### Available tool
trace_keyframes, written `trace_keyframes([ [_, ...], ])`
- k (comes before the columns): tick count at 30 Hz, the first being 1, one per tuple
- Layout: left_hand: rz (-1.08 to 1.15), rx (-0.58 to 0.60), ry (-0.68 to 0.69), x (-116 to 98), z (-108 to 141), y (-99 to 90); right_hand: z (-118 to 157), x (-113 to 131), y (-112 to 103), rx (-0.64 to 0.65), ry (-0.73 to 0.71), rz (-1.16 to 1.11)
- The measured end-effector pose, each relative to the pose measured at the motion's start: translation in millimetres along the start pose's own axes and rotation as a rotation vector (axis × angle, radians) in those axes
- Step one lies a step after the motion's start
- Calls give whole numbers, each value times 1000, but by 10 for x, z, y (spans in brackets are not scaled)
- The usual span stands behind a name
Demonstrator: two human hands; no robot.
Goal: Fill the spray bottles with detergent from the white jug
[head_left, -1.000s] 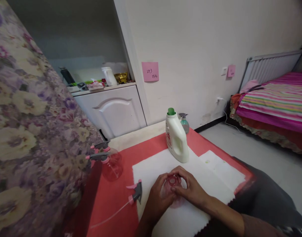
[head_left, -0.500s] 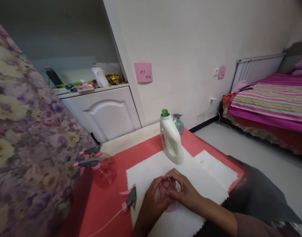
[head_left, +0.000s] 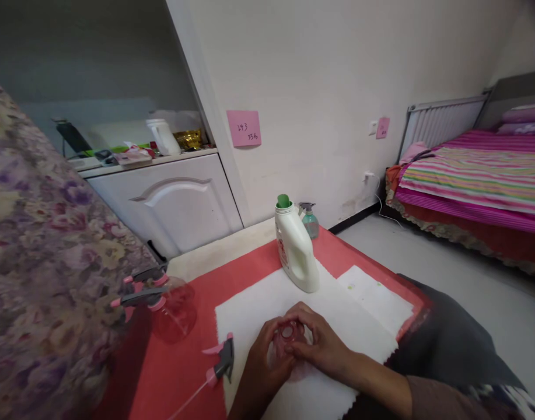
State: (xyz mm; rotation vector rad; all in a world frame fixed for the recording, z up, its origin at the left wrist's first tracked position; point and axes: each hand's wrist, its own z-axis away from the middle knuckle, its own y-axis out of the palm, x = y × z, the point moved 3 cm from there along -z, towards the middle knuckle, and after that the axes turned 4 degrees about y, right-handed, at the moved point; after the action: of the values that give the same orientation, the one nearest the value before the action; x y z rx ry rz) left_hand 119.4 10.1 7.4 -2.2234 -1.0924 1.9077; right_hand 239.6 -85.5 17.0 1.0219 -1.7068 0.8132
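A clear pink spray bottle, without its spray head, stands on a white cloth near the table's front. Around its upper part, my left hand and my right hand are both closed, fingers and thumbs against its sides. The round open mouth faces up between them. To the left lies a loose grey-and-pink spray head with a thin dip tube. Beyond my hands a large pale jug stands upright, with green showing at its uncapped neck.
Pink spray bottles with grey trigger heads stand at the table's left by a floral curtain. A teal spray bottle stands behind the jug. A folded white cloth lies on the right of the red tabletop.
The whole scene has shifted slightly left in view as the camera turned. Both hands keep the same hold on the pink bottle.
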Motion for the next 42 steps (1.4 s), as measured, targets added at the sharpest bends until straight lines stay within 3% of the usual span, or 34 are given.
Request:
trace_keyframes([
  [23,-13,-15,17,-52,7,8,16,58,-28,6,35,81],
  [28,-38,-33,18,-70,32,6,-72,-20,-293,-105,53,61],
  [33,-37,-30,11,-21,48,16,-295,-216,-789,-408,123,-19],
  [35,-31,-25,12,-13,47,17,-399,-270,-939,-472,129,-26],
  [38,-29,-27,-3,-23,49,12,-542,-336,-1052,-506,138,-25],
  [42,-21,-43,-24,-49,53,9,-692,-410,-1008,-458,144,-41],
])
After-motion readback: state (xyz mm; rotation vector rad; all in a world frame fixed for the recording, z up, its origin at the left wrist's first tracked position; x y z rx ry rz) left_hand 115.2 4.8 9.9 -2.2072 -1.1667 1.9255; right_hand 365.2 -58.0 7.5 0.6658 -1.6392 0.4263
